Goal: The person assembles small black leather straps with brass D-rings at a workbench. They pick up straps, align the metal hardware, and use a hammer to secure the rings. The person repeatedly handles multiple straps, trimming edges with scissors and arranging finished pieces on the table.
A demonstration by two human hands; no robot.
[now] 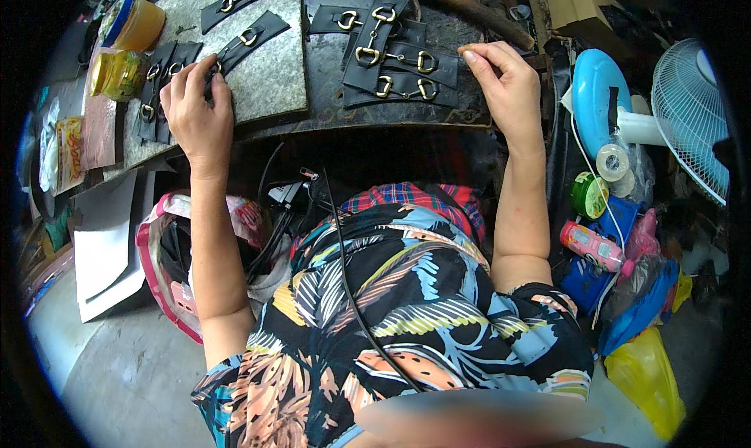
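Observation:
My left hand [199,115] is closed at the lower end of a black leather-like strap [270,30] with a gold-coloured metal bit. The strap lies slanted across a grey stone slab [270,80]. My right hand [507,84] has thumb and forefinger pinched together beside the right end of another black strap [444,71]. Whether they grip its edge or something small is hard to see. That strap belongs to an overlapping pile of several similar pieces with metal bits. More black straps [159,96] lie left of my left hand, and another strap [249,0] lies at the slab's far edge.
Two jars, one amber [141,25] and one yellow [119,74], stand at the left. A wooden-handled tool [489,14] lies at the back right. To the right are a fan [692,107], a pink bottle [592,246] and plastic bags. A cable [344,272] hangs down my front.

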